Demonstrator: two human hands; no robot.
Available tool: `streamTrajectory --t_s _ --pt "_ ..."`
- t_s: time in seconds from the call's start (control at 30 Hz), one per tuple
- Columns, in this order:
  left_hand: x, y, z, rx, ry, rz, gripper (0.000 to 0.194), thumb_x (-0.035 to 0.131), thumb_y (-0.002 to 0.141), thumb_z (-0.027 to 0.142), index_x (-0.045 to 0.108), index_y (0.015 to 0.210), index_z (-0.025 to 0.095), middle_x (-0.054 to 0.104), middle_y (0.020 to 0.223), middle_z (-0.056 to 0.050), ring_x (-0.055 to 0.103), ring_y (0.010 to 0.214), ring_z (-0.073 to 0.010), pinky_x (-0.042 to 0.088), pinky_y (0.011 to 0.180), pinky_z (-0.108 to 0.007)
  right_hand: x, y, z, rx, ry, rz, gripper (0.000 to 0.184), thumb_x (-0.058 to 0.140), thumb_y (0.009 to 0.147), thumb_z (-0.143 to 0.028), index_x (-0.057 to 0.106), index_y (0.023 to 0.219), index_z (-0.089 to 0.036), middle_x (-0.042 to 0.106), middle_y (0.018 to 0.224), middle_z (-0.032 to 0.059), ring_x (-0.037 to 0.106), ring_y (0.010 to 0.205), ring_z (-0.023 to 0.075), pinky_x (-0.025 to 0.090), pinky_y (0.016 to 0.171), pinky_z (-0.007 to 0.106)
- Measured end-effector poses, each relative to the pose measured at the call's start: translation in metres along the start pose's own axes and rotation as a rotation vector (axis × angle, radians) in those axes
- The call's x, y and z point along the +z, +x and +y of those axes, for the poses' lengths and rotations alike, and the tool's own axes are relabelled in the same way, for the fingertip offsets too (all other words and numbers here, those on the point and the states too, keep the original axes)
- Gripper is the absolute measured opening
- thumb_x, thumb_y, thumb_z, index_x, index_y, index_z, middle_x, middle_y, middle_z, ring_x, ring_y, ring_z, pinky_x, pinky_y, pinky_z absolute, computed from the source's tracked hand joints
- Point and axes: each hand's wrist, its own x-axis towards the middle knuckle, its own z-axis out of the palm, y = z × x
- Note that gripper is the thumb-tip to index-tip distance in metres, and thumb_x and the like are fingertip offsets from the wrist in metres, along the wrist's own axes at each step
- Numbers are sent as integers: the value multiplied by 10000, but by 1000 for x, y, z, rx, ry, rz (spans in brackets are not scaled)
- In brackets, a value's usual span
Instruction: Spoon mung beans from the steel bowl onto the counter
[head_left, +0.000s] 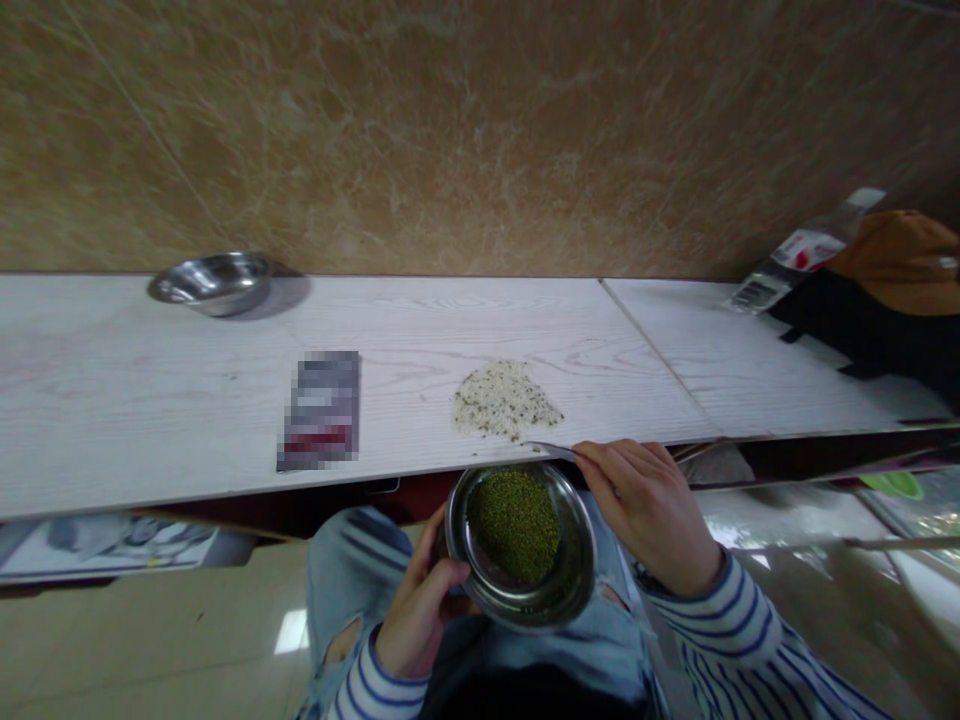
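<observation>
My left hand grips the rim of a steel bowl held over my lap, just below the table's front edge. The bowl holds a heap of green grains. My right hand is closed in a pinch on a thin flat card at the table edge, right above the bowl. A pile of whitish grains with a few green ones lies on the white wooden table, just behind the card.
An empty steel bowl stands at the table's back left. A blurred dark packet lies left of the pile. At the far right are a plastic bottle, an orange cap and dark cloth. A marbled brown wall rises behind.
</observation>
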Motion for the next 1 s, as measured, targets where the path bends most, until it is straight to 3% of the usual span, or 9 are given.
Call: streamTrajectory --t_s 0.37,0.8,1.0 --pt "1 -2 2 8 -27 26 742 589 619 157 415 1337 221 629 1119 -86 565 633 -166 495 490 -318 0 5 -3 -13 -2 -36 153 474 928 -217 616 977 -188 686 837 31 602 785 161 356 747 302" --pt "0 0 3 15 -44 19 768 612 604 168 426 1346 229 638 1076 -86 578 655 -184 499 497 -328 -1 4 -11 -13 82 -92 177 454 935 -224 614 1006 -198 689 881 26 605 832 152 372 766 307" --pt "-5 2 2 40 -55 32 740 613 614 175 449 1333 237 633 1088 -86 593 720 -213 498 499 -326 4 6 -11 2 73 -36 175 452 936 -225 614 991 -188 684 855 36 601 797 150 371 752 300"
